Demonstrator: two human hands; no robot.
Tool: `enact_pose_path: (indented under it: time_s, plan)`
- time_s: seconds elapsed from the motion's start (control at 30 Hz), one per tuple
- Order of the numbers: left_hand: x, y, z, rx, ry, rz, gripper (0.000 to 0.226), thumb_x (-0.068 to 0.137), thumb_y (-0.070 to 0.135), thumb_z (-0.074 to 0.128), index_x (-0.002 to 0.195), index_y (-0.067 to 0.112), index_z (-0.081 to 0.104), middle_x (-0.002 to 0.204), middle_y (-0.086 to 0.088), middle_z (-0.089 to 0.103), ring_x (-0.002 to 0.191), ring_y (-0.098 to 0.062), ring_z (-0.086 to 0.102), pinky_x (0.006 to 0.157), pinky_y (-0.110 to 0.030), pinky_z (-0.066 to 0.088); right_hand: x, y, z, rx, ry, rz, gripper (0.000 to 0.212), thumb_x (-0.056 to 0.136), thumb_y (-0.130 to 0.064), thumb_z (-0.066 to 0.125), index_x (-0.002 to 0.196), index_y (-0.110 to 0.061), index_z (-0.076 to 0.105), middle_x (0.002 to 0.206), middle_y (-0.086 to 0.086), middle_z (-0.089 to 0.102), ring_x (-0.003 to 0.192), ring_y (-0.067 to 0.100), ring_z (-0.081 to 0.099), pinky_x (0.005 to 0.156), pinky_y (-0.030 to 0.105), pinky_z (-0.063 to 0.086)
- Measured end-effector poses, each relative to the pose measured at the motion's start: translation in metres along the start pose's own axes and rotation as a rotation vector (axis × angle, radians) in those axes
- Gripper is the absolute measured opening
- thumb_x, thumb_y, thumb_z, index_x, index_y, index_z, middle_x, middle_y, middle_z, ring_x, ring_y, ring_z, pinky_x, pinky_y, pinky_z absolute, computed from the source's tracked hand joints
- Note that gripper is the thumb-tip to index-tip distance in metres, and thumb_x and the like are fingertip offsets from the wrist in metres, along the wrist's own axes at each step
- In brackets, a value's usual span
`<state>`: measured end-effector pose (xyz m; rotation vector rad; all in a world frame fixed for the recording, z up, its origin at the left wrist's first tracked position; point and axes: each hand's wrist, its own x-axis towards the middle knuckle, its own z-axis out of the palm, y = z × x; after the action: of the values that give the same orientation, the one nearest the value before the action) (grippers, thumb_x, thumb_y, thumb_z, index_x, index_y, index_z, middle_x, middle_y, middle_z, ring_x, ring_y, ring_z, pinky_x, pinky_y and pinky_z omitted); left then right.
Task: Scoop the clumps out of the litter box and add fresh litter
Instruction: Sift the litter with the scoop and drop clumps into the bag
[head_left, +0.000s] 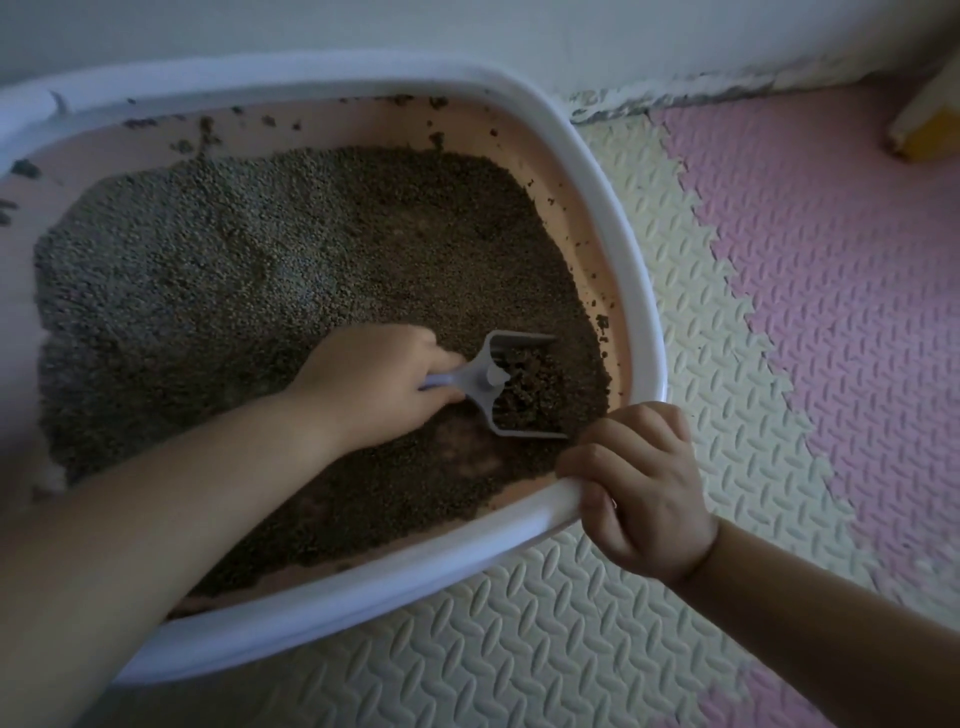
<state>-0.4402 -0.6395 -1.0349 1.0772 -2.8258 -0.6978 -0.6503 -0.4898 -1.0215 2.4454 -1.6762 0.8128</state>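
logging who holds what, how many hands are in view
2: the left hand grips the scoop in the litter; the right hand grips the litter box rim, near right corner.

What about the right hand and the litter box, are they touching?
Touching: the head view shows the right hand gripping the rim of the litter box.

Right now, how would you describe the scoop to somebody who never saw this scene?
Find the white-rimmed litter box on the foam mat. Near its right corner, the left hand grips the scoop. It is the only pale plastic tool in the dark litter, and litter fills it.
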Motion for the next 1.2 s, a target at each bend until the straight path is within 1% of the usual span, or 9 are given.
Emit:
enact_pose_path:
  time_s: [0.17, 0.27, 0.37, 0.53, 0.67, 0.87, 1.0, 1.1, 1.2]
  plan:
    - [-0.028, -0.015, 0.004, -0.180, 0.148, -0.095, 0.042, 0.083, 0.054, 0.047, 0.113, 0.035, 0.068, 0.073, 0.011, 0.052, 0.062, -0.004, 0.052, 0.053, -0.027, 0.042, -0.001, -0.001, 0.002, 0.002, 0.018, 0.003, 0.047, 0.096, -0.028, 0.028, 0.074, -0.013, 0.067, 0.071, 0.002, 0.060, 0.075, 0.021, 0.050, 0.074, 0.034, 0.034]
    - [-0.041, -0.025, -0.013, -0.171, 0.233, -0.112, 0.052, 0.081, 0.058, 0.049, 0.118, 0.027, 0.067, 0.077, 0.011, 0.056, 0.062, -0.004, 0.054, 0.051, -0.024, 0.041, -0.001, -0.001, 0.002, 0.009, 0.026, 0.008, 0.045, 0.097, -0.028, 0.028, 0.076, -0.013, 0.066, 0.072, 0.003, 0.060, 0.076, 0.022, 0.050, 0.075, 0.034, 0.034]
    - [-0.056, -0.032, -0.030, -0.176, 0.282, -0.116, 0.059, 0.079, 0.061, 0.042, 0.119, 0.025, 0.067, 0.079, 0.010, 0.058, 0.064, -0.008, 0.057, 0.052, -0.028, 0.045, 0.000, -0.002, 0.001, 0.018, 0.029, 0.005, 0.042, 0.097, -0.028, 0.028, 0.078, -0.014, 0.063, 0.073, 0.003, 0.059, 0.077, 0.022, 0.050, 0.075, 0.035, 0.035]
    - [-0.083, -0.032, -0.043, -0.167, 0.372, -0.167, 0.056, 0.081, 0.057, 0.045, 0.116, 0.021, 0.069, 0.079, 0.009, 0.059, 0.062, -0.011, 0.057, 0.052, -0.029, 0.044, -0.001, -0.005, 0.001, 0.005, 0.004, 0.027, 0.036, 0.097, -0.027, 0.028, 0.083, -0.017, 0.059, 0.075, 0.003, 0.059, 0.077, 0.023, 0.050, 0.079, 0.033, 0.033]
    - [-0.105, -0.031, -0.049, -0.145, 0.375, -0.195, 0.055, 0.082, 0.057, 0.048, 0.116, 0.020, 0.069, 0.075, 0.012, 0.054, 0.060, -0.007, 0.054, 0.051, -0.023, 0.038, -0.001, -0.007, 0.001, -0.022, -0.006, 0.051, 0.046, 0.098, -0.028, 0.026, 0.077, -0.011, 0.064, 0.075, 0.004, 0.058, 0.076, 0.026, 0.051, 0.081, 0.032, 0.031]
    - [-0.129, -0.035, -0.062, -0.194, 0.429, -0.242, 0.061, 0.080, 0.061, 0.046, 0.119, 0.019, 0.067, 0.079, 0.008, 0.060, 0.066, -0.004, 0.056, 0.052, -0.031, 0.046, 0.000, -0.011, -0.001, -0.051, -0.019, 0.075, 0.044, 0.095, -0.024, 0.029, 0.076, -0.009, 0.065, 0.075, 0.005, 0.058, 0.078, 0.023, 0.048, 0.081, 0.030, 0.031]
    - [-0.138, -0.038, -0.064, -0.183, 0.416, -0.246, 0.060, 0.081, 0.064, 0.050, 0.119, 0.021, 0.067, 0.079, 0.013, 0.059, 0.071, -0.001, 0.055, 0.052, -0.019, 0.037, 0.000, -0.012, -0.002, -0.068, -0.021, 0.082, 0.033, 0.088, -0.017, 0.036, 0.076, -0.008, 0.065, 0.074, 0.005, 0.058, 0.077, 0.023, 0.047, 0.081, 0.030, 0.031]
    - [-0.140, -0.041, -0.066, -0.195, 0.468, -0.283, 0.053, 0.083, 0.057, 0.061, 0.117, 0.017, 0.068, 0.082, 0.010, 0.061, 0.070, -0.005, 0.056, 0.056, -0.024, 0.042, 0.000, -0.013, -0.002, -0.070, -0.020, 0.085, 0.032, 0.087, -0.017, 0.036, 0.076, -0.008, 0.065, 0.074, 0.005, 0.057, 0.077, 0.024, 0.047, 0.081, 0.030, 0.031]
    - [-0.140, -0.040, -0.066, -0.164, 0.455, -0.288, 0.051, 0.080, 0.053, 0.058, 0.117, 0.018, 0.068, 0.081, 0.010, 0.061, 0.070, -0.005, 0.057, 0.055, -0.029, 0.045, 0.001, -0.014, -0.002, -0.072, -0.023, 0.085, 0.033, 0.087, -0.017, 0.036, 0.076, -0.008, 0.065, 0.075, 0.005, 0.057, 0.077, 0.024, 0.048, 0.081, 0.029, 0.031]
